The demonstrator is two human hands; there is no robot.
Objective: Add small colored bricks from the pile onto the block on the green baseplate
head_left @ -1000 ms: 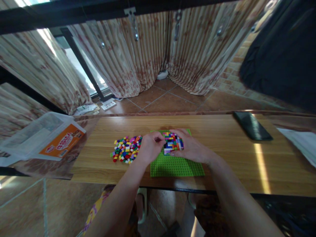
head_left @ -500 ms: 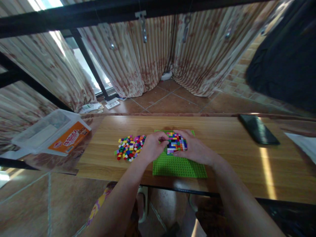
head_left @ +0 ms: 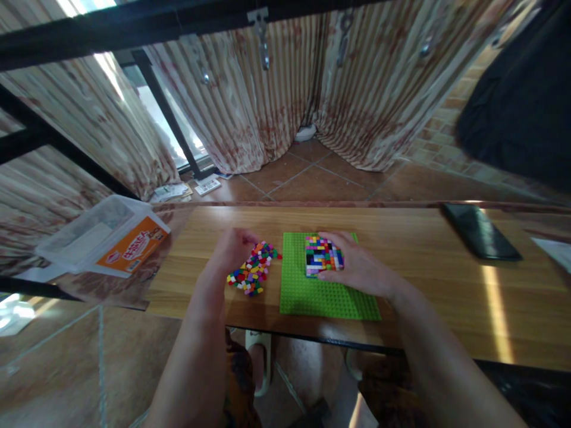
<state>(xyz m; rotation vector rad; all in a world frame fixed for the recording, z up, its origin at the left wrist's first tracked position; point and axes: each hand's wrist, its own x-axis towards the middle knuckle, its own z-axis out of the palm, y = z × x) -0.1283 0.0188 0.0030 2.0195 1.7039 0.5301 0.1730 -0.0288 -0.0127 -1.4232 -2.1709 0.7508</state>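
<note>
A green studded baseplate (head_left: pixel 330 302) lies on the wooden table. On its upper part sits a block of multicoloured small bricks (head_left: pixel 322 257). My right hand (head_left: pixel 352 258) grips this block from the right, thumb along the near edge and fingers over the far edge. Left of the baseplate is a loose pile of small coloured bricks (head_left: pixel 252 270). My left hand (head_left: pixel 234 246) is at the pile's upper left edge, its fingers curled and blurred; whether they hold a brick cannot be made out.
A clear plastic box (head_left: pixel 107 229) with an orange label stands at the table's left end. A dark phone (head_left: pixel 482 232) lies at the right, near a white sheet (head_left: pixel 553 252). The table's near edge runs below the baseplate.
My left hand has moved left from the brick block to the loose pile. The pile looks shifted and more spread. My right hand stays on the block; the view has turned slightly.
</note>
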